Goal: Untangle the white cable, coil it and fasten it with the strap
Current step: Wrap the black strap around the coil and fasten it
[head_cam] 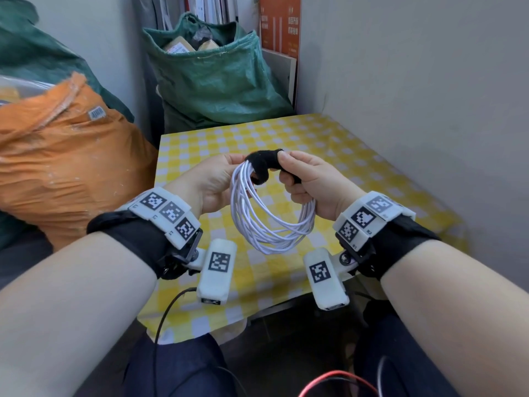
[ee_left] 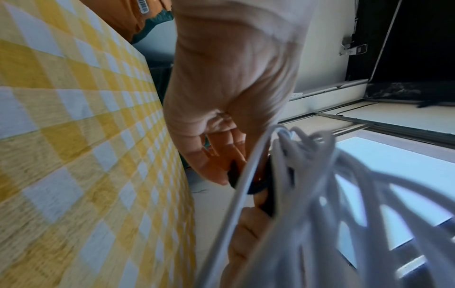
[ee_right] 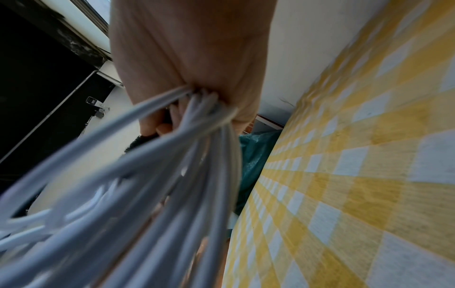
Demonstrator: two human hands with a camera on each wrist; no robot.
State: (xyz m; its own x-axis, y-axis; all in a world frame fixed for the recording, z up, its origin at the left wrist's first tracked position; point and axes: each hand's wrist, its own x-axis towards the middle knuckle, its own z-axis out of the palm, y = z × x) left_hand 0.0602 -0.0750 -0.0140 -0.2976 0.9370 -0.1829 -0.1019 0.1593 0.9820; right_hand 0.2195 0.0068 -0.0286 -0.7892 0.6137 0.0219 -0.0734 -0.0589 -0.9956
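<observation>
Your left hand (head_cam: 217, 179) pinches the white cable (head_cam: 272, 222) coil; your right hand (head_cam: 309, 181) grips coil and strap (head_cam: 264, 164) – the strap lies across, at centre frame.

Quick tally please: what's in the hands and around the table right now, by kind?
White cable coils: 1, held in both hands
Black straps: 1, looped over the coil
Green sacks: 2
Orange sacks: 1
Checked tablecloths: 1
Total: 6
</observation>
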